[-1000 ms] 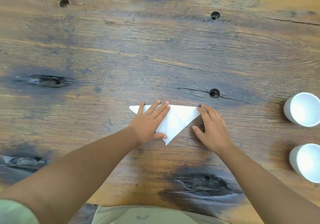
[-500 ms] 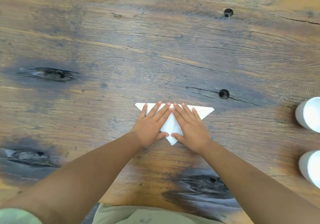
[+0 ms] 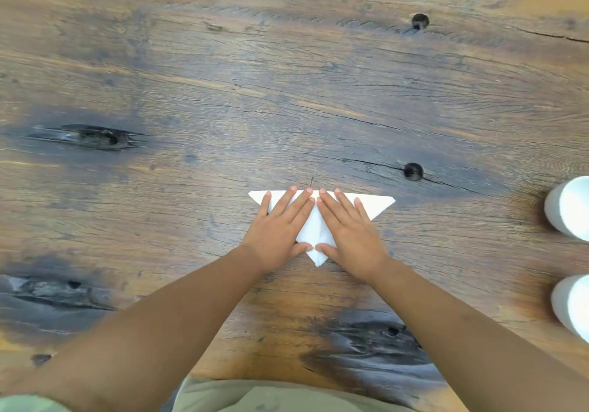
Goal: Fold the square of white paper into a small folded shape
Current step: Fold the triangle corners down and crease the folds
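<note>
Two flat hands cover most of the white paper [image 3: 373, 203], which lies on the wooden table [image 3: 223, 93] just short of the view's centre toward 6 o'clock. The paper is already a triangle, its long edge running from 9 to 3 o'clock on the far side and its point aimed at 6 o'clock, toward the person. The left hand [image 3: 280, 226] presses palm-down on the 9 o'clock half with fingers spread, gripping nothing; the right hand [image 3: 349, 230] does the same on the 3 o'clock half, and their index fingers nearly meet at the far edge. So the first diagonal fold appears done and is being flattened. Judging by the task, several further folds remain before it becomes a small shape. Toward 3 o'clock, two white cups [image 3: 569, 207] stand well apart from the paper.
</note>
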`<control>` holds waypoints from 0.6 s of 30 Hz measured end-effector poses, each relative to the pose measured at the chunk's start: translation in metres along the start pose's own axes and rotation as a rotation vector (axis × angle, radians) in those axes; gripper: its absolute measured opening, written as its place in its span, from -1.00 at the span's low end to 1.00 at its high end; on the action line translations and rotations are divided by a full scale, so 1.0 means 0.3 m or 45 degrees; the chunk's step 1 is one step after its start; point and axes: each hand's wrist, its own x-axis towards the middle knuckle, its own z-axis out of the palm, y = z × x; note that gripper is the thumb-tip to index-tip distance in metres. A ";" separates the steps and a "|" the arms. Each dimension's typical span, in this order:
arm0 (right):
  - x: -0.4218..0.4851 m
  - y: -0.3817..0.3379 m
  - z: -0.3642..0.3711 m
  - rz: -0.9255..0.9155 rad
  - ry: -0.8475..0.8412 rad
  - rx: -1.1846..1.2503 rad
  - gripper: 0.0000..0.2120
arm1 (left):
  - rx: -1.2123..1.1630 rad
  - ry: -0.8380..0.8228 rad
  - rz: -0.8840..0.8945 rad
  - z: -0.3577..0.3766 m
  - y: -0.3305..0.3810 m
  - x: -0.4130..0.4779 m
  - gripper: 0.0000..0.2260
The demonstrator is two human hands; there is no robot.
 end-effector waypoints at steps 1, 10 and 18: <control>0.000 0.000 0.001 -0.001 -0.001 0.000 -0.18 | -0.007 0.003 -0.012 -0.001 0.002 -0.002 -0.21; -0.001 -0.006 -0.003 -0.007 -0.017 -0.015 -0.17 | -0.039 0.051 -0.141 0.005 -0.060 -0.075 -0.16; 0.003 -0.013 -0.007 0.016 -0.031 -0.042 -0.16 | -0.137 0.080 -0.357 0.033 -0.108 -0.163 -0.12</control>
